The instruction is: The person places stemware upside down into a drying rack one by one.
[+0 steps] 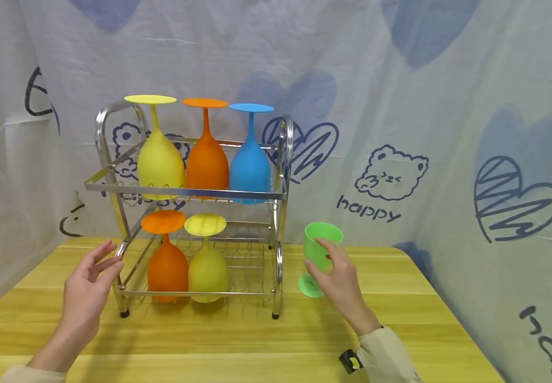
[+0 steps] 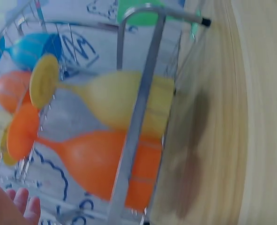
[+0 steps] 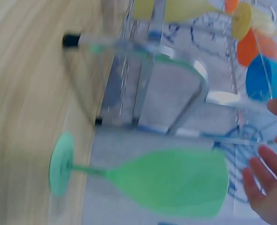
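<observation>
A green plastic goblet (image 1: 322, 246) stands upright on the table, right of a two-tier metal rack (image 1: 186, 190). My right hand (image 1: 340, 279) is beside it, fingers spread and partly in front of the bowl. The right wrist view shows a gap between that hand (image 3: 272, 180) and the rim of the goblet (image 3: 171, 183). My left hand (image 1: 85, 292) is by the rack's left post, fingers loosely bent, holding nothing; whether it touches the post I cannot tell. In the left wrist view the hand (image 2: 7, 204) shows only in part.
Upside-down on the upper tier are a yellow goblet (image 1: 161, 162), an orange goblet (image 1: 207, 165) and a blue goblet (image 1: 250, 167). The lower tier holds another orange goblet (image 1: 167, 268) and another yellow goblet (image 1: 207, 271), also inverted. A patterned curtain (image 1: 376, 106) hangs behind the wooden table (image 1: 208, 346).
</observation>
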